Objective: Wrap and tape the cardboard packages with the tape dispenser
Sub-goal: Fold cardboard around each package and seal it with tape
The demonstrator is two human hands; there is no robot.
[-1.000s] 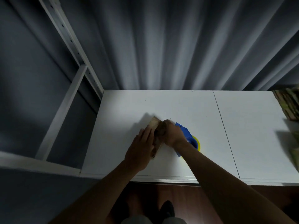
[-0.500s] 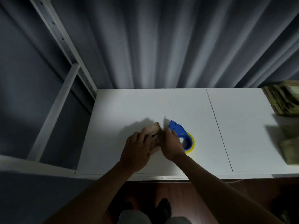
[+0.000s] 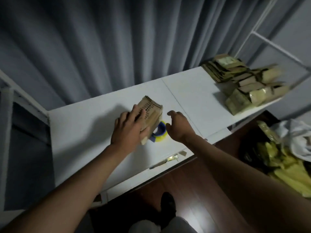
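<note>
Bare forearms (no sleeves), dark shoe [image 3: 167, 205].

Head view, close above, tilted down onto white table [image 3: 80, 125]

Tape dispenser [image 3: 159, 132] right of package [image 3: 151, 113], perhaps touching, on table [image 3: 80, 132].
</note>
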